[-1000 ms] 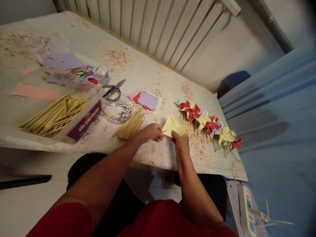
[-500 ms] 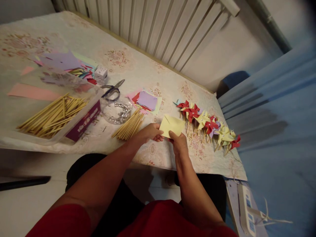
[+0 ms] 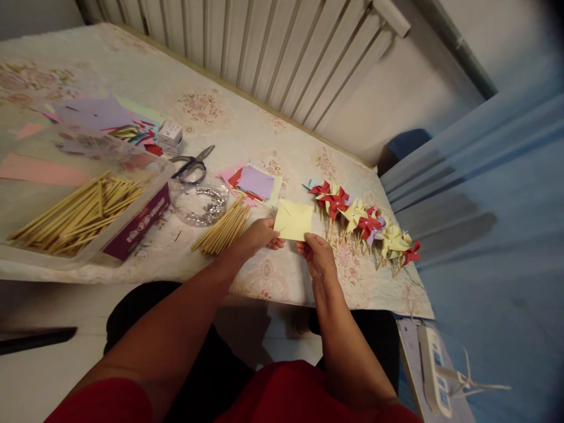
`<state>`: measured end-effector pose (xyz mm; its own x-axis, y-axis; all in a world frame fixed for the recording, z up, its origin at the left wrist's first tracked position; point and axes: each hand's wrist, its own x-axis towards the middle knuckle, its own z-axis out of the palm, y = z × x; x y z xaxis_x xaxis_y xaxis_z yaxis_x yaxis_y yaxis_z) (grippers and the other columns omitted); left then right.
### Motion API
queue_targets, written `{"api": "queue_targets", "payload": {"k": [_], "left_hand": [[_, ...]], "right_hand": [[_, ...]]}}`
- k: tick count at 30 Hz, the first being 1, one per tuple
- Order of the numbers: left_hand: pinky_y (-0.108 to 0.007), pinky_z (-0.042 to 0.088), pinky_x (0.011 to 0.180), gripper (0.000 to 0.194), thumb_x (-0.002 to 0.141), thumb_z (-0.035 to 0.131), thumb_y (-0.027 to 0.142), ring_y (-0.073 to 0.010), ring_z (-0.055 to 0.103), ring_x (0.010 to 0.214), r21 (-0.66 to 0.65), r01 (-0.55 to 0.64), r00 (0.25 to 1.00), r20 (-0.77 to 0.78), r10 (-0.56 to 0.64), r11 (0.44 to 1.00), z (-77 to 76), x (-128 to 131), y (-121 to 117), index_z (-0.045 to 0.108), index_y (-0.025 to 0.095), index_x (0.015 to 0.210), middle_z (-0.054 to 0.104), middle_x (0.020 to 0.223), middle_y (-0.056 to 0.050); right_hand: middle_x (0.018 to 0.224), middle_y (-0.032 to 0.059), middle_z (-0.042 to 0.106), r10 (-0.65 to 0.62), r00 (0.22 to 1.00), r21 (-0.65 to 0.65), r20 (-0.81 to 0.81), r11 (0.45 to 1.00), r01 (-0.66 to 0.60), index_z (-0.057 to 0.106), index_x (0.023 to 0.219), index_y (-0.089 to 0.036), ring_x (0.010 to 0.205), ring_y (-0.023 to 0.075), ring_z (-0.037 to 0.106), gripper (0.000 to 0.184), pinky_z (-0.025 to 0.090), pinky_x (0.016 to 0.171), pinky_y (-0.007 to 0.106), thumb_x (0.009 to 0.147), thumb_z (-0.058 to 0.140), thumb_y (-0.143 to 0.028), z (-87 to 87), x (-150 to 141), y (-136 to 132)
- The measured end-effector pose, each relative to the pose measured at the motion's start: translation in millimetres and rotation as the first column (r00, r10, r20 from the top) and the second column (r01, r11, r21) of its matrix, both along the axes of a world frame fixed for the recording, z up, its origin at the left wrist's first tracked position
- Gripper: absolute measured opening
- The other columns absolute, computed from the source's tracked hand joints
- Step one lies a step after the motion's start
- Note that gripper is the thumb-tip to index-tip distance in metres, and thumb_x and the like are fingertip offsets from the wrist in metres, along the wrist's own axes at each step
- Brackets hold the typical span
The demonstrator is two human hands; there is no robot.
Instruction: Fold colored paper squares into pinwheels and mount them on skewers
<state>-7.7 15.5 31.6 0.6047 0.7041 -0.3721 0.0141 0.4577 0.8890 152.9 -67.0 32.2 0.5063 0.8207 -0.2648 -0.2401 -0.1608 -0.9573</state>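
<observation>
"What is nearest?"

"Two bare hands above the tabletop [image 3: 238,129], which has a pale floral cloth. Between them is a thin, pale-yellow paper square [image 3: 295,221]. The left hand [image 3: 264,234] grips its near left corner; the right hand [image 3: 321,254] pinches its near right corner between thumb and fingers."

"Which step is this, would you say?"

"I'd judge it to be handling one cut sheet: the square is spread flat, unfolded, with a diagonal slit running in from its far left corner."

"And what does the next move call for?"

"In my judgement, a light, precise pinch on one corner while the other hand steadies the sheet; slit paper could crease or tear."

"What lies around the square?"

"Just left of it, a fan of slim tan wooden sticks [image 3: 222,226]. Right of it, a row of red, yellow and purple paper pinwheels [image 3: 363,220] on sticks. Farther left, a clear plastic box [image 3: 140,218] with a purple label, holding more sticks, and a round clear plastic dish [image 3: 183,205] of small silvery pieces."

"And beyond?"

"Past the square, slightly left, a stack of coloured paper sheets [image 3: 259,182]; farther left, dark-handled metal scissors [image 3: 194,167], their blades slightly parted."
</observation>
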Motion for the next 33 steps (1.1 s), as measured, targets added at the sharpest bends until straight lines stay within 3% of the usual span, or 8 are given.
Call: {"api": "queue_targets", "payload": {"k": [6,13,21,27,33], "left_hand": [[-0.024,0.05,0.061,0.021,0.073,0.053,0.003,-0.012,0.064,0.056,0.005,-0.019,0.999,-0.027,0.019,1.0,2.0,0,3,0.059,0.011,0.092,0.066,0.066,-0.004],[-0.023,0.051,0.058,0.025,0.074,0.052,0.005,-0.0119,0.065,0.058,0.101,-0.01,0.998,-0.066,0.016,0.995,-0.2,1,4,0.059,0.01,0.098,0.068,0.074,-0.006],[-0.021,0.05,0.056,0.028,0.071,0.054,0.007,-0.013,0.067,0.06,0.153,0.035,0.996,-0.085,-0.022,0.988,-11.0,4,7,0.06,0.012,0.098,0.069,0.074,-0.006],[-0.022,0.05,0.056,0.026,0.071,0.056,0.011,-0.014,0.067,0.059,0.142,0.098,0.995,-0.047,-0.093,0.985,-14.2,4,6,0.063,0.013,0.096,0.069,0.07,-0.005],[-0.022,0.05,0.056,0.017,0.071,0.057,0.013,-0.0133,0.066,0.06,0.144,0.213,0.977,-0.011,-0.213,0.966,-2.6,1,-2,0.061,0.014,0.088,0.068,0.072,-0.005]], "right_hand": [[0.065,0.0031,0.069,-0.064,0.993,0.031,-0.101,0.997,0.068,0.066,0.08,-0.016,0.058,0.014,0.066,0.041,0.053,0.053,0.024,0.079,0.067,-0.057,2.5,15,0],[0.065,0.0035,0.068,-0.082,0.995,0.009,-0.053,0.997,0.083,0.067,0.078,-0.016,0.055,0.0129,0.063,0.047,0.05,0.049,0.023,0.075,0.068,-0.062,6.9,13,0],[0.058,-0.0031,0.063,0.039,0.987,-0.047,0.156,0.998,-0.032,0.063,0.068,-0.017,0.053,0.0098,0.057,0.03,0.046,0.051,0.02,0.061,0.08,-0.041,4.9,4,0],[0.068,-0.0022,0.066,0.06,0.998,-0.032,0.002,0.998,-0.06,0.065,0.073,-0.018,0.058,0.0111,0.058,0.03,0.05,0.051,0.022,0.058,0.082,-0.037,9.2,10,-1],[0.09,0.0052,0.075,0.169,0.981,-0.004,-0.1,0.985,-0.17,0.069,0.092,-0.017,0.081,0.021,0.07,0.038,0.057,0.066,0.03,0.062,0.08,-0.038,12.5,11,-3]]}}
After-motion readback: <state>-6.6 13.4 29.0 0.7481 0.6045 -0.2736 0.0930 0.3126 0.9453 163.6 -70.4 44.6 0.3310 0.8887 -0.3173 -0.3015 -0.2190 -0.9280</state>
